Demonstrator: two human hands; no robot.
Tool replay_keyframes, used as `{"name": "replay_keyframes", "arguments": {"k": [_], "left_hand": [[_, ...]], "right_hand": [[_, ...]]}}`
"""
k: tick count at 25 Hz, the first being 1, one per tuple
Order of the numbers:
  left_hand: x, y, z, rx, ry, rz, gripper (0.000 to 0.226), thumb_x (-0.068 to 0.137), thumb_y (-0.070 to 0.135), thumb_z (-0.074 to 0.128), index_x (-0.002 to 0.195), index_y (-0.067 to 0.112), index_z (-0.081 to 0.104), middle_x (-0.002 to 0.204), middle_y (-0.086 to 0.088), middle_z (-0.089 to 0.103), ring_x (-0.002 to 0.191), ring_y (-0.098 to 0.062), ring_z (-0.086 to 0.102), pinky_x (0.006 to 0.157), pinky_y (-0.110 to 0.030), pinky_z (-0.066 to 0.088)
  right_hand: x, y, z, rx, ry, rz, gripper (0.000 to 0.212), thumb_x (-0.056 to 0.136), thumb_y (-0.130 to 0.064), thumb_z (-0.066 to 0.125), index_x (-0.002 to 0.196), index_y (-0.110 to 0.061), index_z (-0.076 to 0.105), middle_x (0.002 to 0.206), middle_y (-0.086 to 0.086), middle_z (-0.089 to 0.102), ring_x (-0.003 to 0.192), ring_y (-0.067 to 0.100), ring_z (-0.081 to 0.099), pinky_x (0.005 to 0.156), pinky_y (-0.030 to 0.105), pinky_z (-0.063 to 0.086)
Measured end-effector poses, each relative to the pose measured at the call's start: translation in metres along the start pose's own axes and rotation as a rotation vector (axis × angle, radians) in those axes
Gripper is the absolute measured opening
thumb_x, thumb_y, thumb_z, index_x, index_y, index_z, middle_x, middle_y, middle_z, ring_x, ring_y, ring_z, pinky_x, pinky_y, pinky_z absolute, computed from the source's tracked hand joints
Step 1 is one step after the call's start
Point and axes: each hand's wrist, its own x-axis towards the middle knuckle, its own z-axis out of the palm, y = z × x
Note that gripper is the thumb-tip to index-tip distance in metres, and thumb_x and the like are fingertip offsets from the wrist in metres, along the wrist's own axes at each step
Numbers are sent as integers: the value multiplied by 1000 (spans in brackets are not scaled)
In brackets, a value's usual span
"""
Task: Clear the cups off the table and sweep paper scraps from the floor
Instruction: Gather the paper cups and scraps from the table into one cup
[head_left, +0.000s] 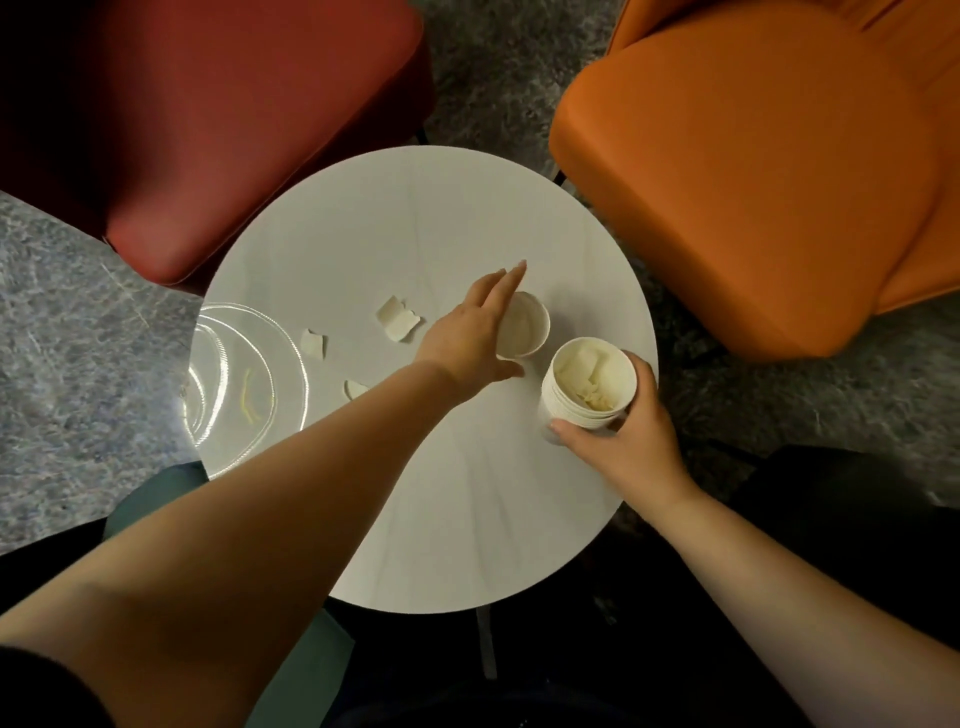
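A round white table (441, 493) fills the middle of the view. My right hand (623, 447) grips a stack of white paper cups (589, 384) near the table's right edge; paper scraps lie inside the top cup. A single empty white paper cup (527, 325) stands just left of the stack. My left hand (472, 332) reaches over the table with fingers straight, against that cup's left side. Three torn paper scraps lie on the table: a large one (397, 318), a small one (312, 344), and one (355, 388) partly hidden by my left forearm.
A clear glass plate (234, 384) with a yellow shred sits at the table's left edge. A red chair (208, 119) stands at the back left, an orange chair (753, 171) at the back right, a teal seat (156, 499) near left. Grey mottled carpet (62, 364) surrounds the table.
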Motion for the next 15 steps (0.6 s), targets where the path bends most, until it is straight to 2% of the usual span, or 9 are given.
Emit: {"name": "replay_keyframes", "arguments": {"k": [2, 5, 7, 9, 12, 13, 15], "left_hand": [[-10, -7, -6, -7, 15, -46, 118, 71, 30, 85, 153, 32, -1, 159, -1, 16, 129, -29, 47, 95, -39, 48], [-32, -25, -15, -15, 98, -159, 104, 79, 24, 78, 154, 29, 5, 159, 1, 17, 132, -25, 44, 98, -36, 46], [-48, -38, -19, -37, 156, -244, 94, 83, 20, 74, 154, 25, 13, 157, 0, 20, 134, -24, 41, 101, -37, 44], [-62, -49, -19, -50, 202, -322, 87, 84, 16, 72, 153, 22, 19, 156, -1, 23, 137, -24, 36, 105, -37, 40], [-82, -66, -14, -87, 279, -429, 79, 84, 18, 71, 150, 18, 27, 152, -4, 30, 136, -25, 33, 108, -37, 35], [-89, -72, -12, -99, 304, -469, 77, 84, 19, 71, 149, 18, 30, 150, -5, 32, 135, -26, 34, 108, -37, 35], [-104, -87, -5, -126, 343, -549, 71, 83, 22, 74, 144, 19, 38, 145, -7, 37, 132, -27, 37, 106, -35, 35]], "right_hand": [[5, -17, -5, 47, 24, -40, 77, 59, -19, 89, 115, -44, 43, 115, -29, 53, 110, -13, 52, 83, 9, 47], [17, -45, -8, 84, 54, -136, 79, 58, -24, 89, 117, -44, 41, 116, -36, 52, 113, -10, 51, 88, 12, 48], [29, -56, -4, 73, 68, -209, 82, 59, -23, 90, 122, -39, 40, 114, -42, 49, 112, -14, 49, 87, 7, 44], [40, -59, 5, 45, 76, -254, 83, 59, -23, 90, 125, -32, 39, 114, -40, 47, 109, -19, 47, 84, 1, 39], [55, -49, 25, -31, 79, -259, 84, 58, -28, 90, 122, -38, 37, 113, -34, 46, 104, -24, 44, 80, -4, 36], [60, -41, 31, -49, 61, -243, 84, 58, -29, 90, 123, -38, 37, 115, -29, 48, 105, -19, 46, 82, -3, 37], [71, -24, 44, -93, 16, -214, 86, 58, -26, 91, 128, -27, 41, 124, -12, 51, 115, 2, 49, 90, 6, 40]]}}
